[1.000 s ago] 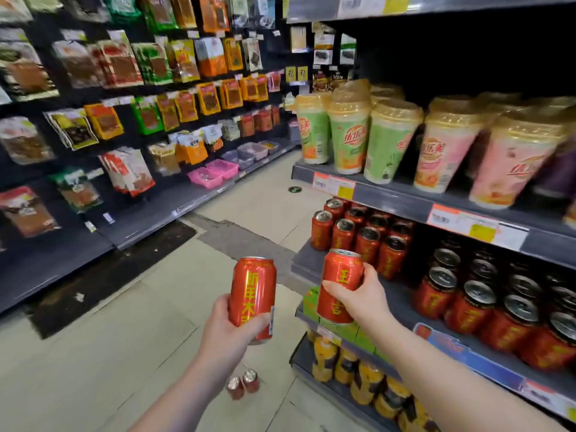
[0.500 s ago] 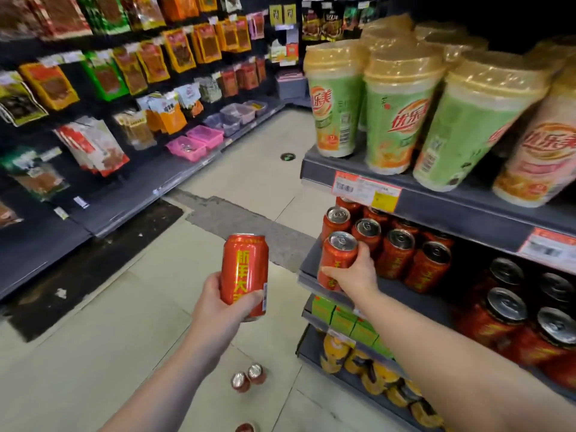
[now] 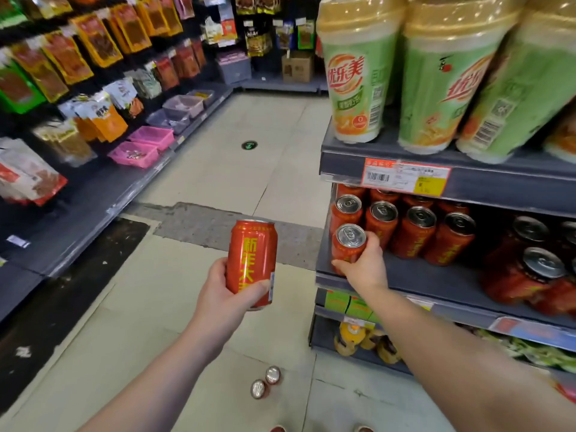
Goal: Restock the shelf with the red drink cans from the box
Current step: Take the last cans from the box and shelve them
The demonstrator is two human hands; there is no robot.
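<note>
My left hand (image 3: 227,294) grips an upright red drink can (image 3: 252,260) with yellow lettering, held out over the aisle floor. My right hand (image 3: 366,266) grips a second red can (image 3: 348,243) standing at the front left corner of the dark shelf (image 3: 436,282). Behind and to the right of it stand several more red cans (image 3: 414,230) in rows. Two red cans (image 3: 265,381) stand on the floor below my hands. The box is out of view.
Tall green and pink drink cups (image 3: 355,76) fill the shelf above, with a price tag (image 3: 405,179) on its edge. Yellow bottles (image 3: 364,341) sit on the bottom shelf. Snack racks and pink bins (image 3: 143,148) line the left side of the tiled aisle.
My right hand carried its can forward and down onto the shelf's front left corner. The view moved closer to the shelf. My left hand kept holding its can.
</note>
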